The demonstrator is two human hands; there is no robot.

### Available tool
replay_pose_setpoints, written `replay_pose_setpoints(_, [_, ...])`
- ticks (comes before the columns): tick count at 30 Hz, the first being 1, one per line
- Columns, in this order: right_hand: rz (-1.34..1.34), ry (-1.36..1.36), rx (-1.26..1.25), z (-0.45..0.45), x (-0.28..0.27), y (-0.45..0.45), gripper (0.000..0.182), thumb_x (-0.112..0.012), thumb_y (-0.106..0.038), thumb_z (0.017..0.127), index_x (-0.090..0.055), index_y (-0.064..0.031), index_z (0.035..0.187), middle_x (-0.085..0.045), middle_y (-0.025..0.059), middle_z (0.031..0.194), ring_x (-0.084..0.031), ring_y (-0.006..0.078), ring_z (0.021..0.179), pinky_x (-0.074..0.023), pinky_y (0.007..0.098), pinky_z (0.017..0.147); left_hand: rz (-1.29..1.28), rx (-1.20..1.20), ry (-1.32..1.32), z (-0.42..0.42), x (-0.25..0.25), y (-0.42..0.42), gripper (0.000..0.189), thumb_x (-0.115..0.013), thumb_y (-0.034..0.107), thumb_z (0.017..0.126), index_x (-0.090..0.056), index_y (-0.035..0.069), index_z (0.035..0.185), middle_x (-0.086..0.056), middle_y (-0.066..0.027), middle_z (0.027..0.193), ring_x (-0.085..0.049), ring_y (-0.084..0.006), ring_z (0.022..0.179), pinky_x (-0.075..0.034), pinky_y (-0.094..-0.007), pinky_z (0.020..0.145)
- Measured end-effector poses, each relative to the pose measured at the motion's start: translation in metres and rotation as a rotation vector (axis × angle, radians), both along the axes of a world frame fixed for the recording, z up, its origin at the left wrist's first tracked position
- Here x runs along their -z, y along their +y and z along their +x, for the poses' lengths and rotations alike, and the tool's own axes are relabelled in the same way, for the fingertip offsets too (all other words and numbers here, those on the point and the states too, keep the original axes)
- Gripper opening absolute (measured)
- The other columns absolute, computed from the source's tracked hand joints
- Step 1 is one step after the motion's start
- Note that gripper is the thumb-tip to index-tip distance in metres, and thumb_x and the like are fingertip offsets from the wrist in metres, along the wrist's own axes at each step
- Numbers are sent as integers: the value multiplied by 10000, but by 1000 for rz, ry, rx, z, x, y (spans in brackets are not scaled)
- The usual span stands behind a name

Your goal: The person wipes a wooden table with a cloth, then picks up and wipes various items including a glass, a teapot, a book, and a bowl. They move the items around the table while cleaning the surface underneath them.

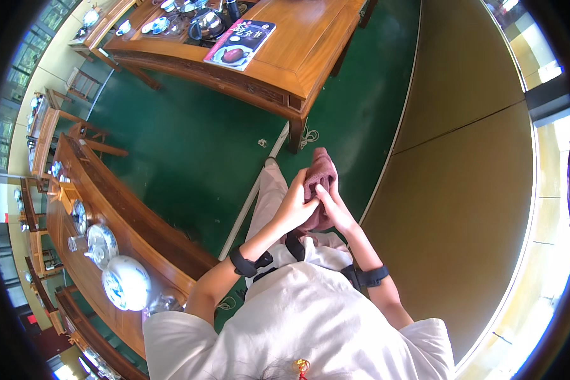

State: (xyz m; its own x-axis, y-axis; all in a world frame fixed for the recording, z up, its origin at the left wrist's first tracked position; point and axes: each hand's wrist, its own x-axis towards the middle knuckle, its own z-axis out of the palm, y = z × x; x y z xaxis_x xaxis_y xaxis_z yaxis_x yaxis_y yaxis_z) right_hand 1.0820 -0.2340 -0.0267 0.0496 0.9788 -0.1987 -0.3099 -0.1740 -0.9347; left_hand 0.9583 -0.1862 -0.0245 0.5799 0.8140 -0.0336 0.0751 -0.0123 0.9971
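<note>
A bunched reddish-brown cloth point(319, 166) is held between both hands in front of my waist. My left hand point(296, 202) grips it from the left side, fingers wrapped behind the fabric. From the right, my right hand point(333, 199) presses its thumb onto the cloth's front. One end of the cloth points up and away from me; a lower part hangs below the hands. Whether anything lies inside the folds cannot be seen. Both forearms wear black straps.
Beside me on the left, a wooden table point(166, 256) bears a blue-and-white porcelain jar point(126, 283), a lidded bowl point(101, 244) and glassware. Ahead, another wooden table point(289, 57) holds a book point(240, 45) and a metal kettle point(208, 24). A white floor strip point(242, 216) and coiled cord point(309, 137) lie nearby.
</note>
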Motion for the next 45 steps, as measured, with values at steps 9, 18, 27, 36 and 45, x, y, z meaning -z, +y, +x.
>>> replay_pose_setpoints(9, [85,-317,196,35,16,223,579,-602,-48,814,-336,9,1324,-502,123,1209,-507,191,1090,-393,292,948,-352,65,87,-24,-4,261,444,-515,298,889,-438,52,1250,-518,-72,1168,-515,-164,1061,-470,-331,824])
replay_pose_setpoints(18, [-72,-348,420,86,29,258,552,-608,-77,820,-373,4,1313,-511,134,1198,-500,171,1098,-376,279,956,416,-489,951,-172,141,515,896,-814,455,540,-423,-11,1199,-462,-221,1154,-463,-336,1078,-352,-425,950])
replay_pose_setpoints(27, [-70,-543,386,128,43,333,581,-648,-128,754,-421,15,1270,-551,200,1140,-557,248,1051,-424,303,902,226,-408,991,-126,110,515,924,-874,436,417,-443,7,1113,-469,-205,1092,-501,-333,1006,-428,-407,874])
replay_pose_setpoints(36, [-132,-700,372,138,47,352,597,-632,-195,756,-417,-45,1292,-512,230,1178,-526,329,1083,-407,342,931,-160,-353,732,-137,105,522,557,-874,335,510,-579,6,848,-601,-83,866,-561,-165,779,-462,-300,747])
replay_pose_setpoints(45, [-97,-785,451,136,76,361,572,-580,-227,798,-381,-105,1321,-492,223,1190,-517,341,1081,-417,347,911,-191,-343,139,-110,80,485,275,-697,76,776,-521,42,984,-569,4,878,-534,-59,746,-478,-223,637])
